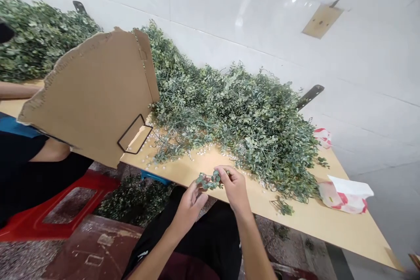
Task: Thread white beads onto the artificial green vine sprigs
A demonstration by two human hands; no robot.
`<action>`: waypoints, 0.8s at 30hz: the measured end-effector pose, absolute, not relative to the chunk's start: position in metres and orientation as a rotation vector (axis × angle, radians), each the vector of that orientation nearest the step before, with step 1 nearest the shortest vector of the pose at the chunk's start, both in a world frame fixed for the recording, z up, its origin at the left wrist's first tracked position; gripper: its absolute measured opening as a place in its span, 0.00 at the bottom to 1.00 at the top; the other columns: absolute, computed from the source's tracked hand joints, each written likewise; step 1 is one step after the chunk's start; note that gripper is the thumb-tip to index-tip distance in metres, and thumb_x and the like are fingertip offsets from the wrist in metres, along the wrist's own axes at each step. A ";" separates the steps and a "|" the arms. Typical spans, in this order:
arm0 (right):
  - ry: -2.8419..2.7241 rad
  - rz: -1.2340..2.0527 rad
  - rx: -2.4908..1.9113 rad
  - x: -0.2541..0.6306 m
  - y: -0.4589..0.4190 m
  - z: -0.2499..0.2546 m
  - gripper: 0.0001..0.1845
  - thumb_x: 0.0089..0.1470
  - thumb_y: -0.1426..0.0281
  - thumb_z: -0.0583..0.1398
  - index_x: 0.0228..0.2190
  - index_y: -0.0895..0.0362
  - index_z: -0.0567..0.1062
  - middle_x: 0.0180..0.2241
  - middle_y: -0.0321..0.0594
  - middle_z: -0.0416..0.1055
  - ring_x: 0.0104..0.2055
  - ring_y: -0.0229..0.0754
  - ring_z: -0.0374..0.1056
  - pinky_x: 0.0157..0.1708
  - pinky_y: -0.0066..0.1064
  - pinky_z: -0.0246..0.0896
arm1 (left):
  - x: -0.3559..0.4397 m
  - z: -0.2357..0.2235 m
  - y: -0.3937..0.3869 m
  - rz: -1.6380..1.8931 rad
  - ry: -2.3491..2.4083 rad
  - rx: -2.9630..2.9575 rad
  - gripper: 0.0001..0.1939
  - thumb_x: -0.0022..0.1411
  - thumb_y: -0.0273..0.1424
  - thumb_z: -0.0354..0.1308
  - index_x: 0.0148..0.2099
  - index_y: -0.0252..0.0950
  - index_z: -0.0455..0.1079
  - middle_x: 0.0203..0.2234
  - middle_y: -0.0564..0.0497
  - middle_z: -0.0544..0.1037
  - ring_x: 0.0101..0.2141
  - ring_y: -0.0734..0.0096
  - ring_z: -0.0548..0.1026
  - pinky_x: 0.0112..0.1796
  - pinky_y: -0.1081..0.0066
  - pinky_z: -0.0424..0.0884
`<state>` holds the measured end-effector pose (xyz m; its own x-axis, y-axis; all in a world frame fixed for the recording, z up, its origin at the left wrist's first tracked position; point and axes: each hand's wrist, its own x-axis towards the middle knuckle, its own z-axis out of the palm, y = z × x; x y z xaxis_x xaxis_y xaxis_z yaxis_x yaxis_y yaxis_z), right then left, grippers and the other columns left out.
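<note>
A small sprig of artificial green leaves (213, 181) is held between my two hands, just over the table's front edge. My left hand (191, 201) pinches its left end with thumb and fingers. At the other end, my right hand (232, 186) grips the sprig between thumb and forefinger. Behind them a large heap of artificial leaf sprigs (236, 109) covers the back of the table. Small white beads or pellets (205, 149) lie scattered along the heap's front. One loose sprig (282, 206) lies apart near the front edge, to the right of my hands.
An upright cardboard sheet (98, 92) in a black wire stand (135, 134) divides the wooden table (348, 223). Beyond it are a person's arm (18, 90) and another leaf heap (39, 39). A red-and-white packet (344, 194) sits at right. A red stool (59, 210) stands at lower left.
</note>
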<state>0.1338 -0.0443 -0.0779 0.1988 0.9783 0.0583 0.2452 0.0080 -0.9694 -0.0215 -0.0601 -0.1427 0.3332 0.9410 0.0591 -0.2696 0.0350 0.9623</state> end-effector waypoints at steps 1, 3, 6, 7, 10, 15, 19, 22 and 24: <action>-1.165 0.913 -1.459 0.129 -0.046 -0.094 0.18 0.57 0.55 0.58 0.35 0.55 0.79 0.26 0.39 0.73 0.25 0.42 0.69 0.25 0.33 0.68 | -0.022 -0.142 -0.057 1.115 0.806 1.119 0.20 0.65 0.39 0.54 0.55 0.34 0.65 0.52 0.41 0.73 0.54 0.58 0.70 0.56 0.62 0.65; -1.113 0.965 -1.472 0.122 -0.046 -0.119 0.19 0.57 0.54 0.58 0.36 0.56 0.78 0.25 0.39 0.72 0.24 0.42 0.67 0.25 0.33 0.67 | -0.028 -0.143 -0.050 1.156 0.900 1.071 0.17 0.64 0.39 0.55 0.50 0.33 0.66 0.47 0.42 0.75 0.51 0.60 0.73 0.53 0.64 0.67; -1.195 1.045 -1.495 0.117 -0.042 -0.136 0.19 0.57 0.54 0.57 0.34 0.57 0.77 0.24 0.38 0.70 0.23 0.40 0.66 0.25 0.31 0.65 | -0.043 -0.148 -0.043 1.155 0.976 1.047 0.18 0.58 0.37 0.61 0.47 0.34 0.65 0.40 0.47 0.75 0.44 0.65 0.75 0.48 0.68 0.70; -1.244 1.070 -1.500 0.117 -0.041 -0.137 0.18 0.57 0.55 0.57 0.34 0.57 0.76 0.23 0.37 0.70 0.23 0.40 0.65 0.25 0.31 0.64 | -0.049 -0.150 -0.042 1.145 1.003 1.041 0.19 0.57 0.37 0.62 0.47 0.34 0.64 0.37 0.49 0.75 0.40 0.67 0.75 0.45 0.70 0.71; -1.410 1.147 -1.499 0.120 -0.032 -0.132 0.18 0.58 0.55 0.57 0.34 0.56 0.76 0.21 0.35 0.69 0.22 0.40 0.66 0.25 0.29 0.63 | -0.065 -0.154 -0.039 1.105 1.043 1.027 0.23 0.59 0.37 0.60 0.53 0.34 0.61 0.25 0.56 0.72 0.28 0.72 0.74 0.37 0.71 0.71; -1.682 1.232 -1.462 0.127 -0.005 -0.120 0.19 0.60 0.55 0.54 0.34 0.56 0.76 0.28 0.38 0.73 0.26 0.40 0.70 0.29 0.29 0.64 | -0.082 -0.161 -0.041 1.073 1.069 1.118 0.15 0.62 0.42 0.56 0.36 0.34 0.69 0.23 0.53 0.72 0.28 0.70 0.74 0.36 0.71 0.70; -1.764 0.880 -1.650 0.126 0.026 -0.122 0.18 0.60 0.60 0.53 0.48 0.54 0.71 0.32 0.38 0.73 0.27 0.41 0.69 0.30 0.31 0.63 | -0.086 -0.164 -0.043 1.181 1.196 1.224 0.15 0.62 0.42 0.56 0.36 0.34 0.72 0.36 0.46 0.76 0.40 0.62 0.75 0.45 0.66 0.71; -1.919 0.603 -1.819 0.122 0.046 -0.127 0.20 0.58 0.66 0.56 0.52 0.54 0.68 0.31 0.38 0.72 0.31 0.42 0.69 0.33 0.30 0.60 | -0.088 -0.159 -0.044 1.306 1.288 1.385 0.13 0.60 0.39 0.58 0.30 0.35 0.72 0.46 0.42 0.74 0.51 0.55 0.70 0.56 0.61 0.63; -1.995 0.489 -1.894 0.119 0.056 -0.131 0.15 0.58 0.69 0.56 0.48 0.55 0.70 0.31 0.40 0.72 0.34 0.44 0.69 0.33 0.29 0.57 | -0.091 -0.154 -0.045 1.349 1.266 1.416 0.13 0.61 0.38 0.58 0.29 0.35 0.72 0.49 0.41 0.74 0.55 0.53 0.67 0.60 0.57 0.59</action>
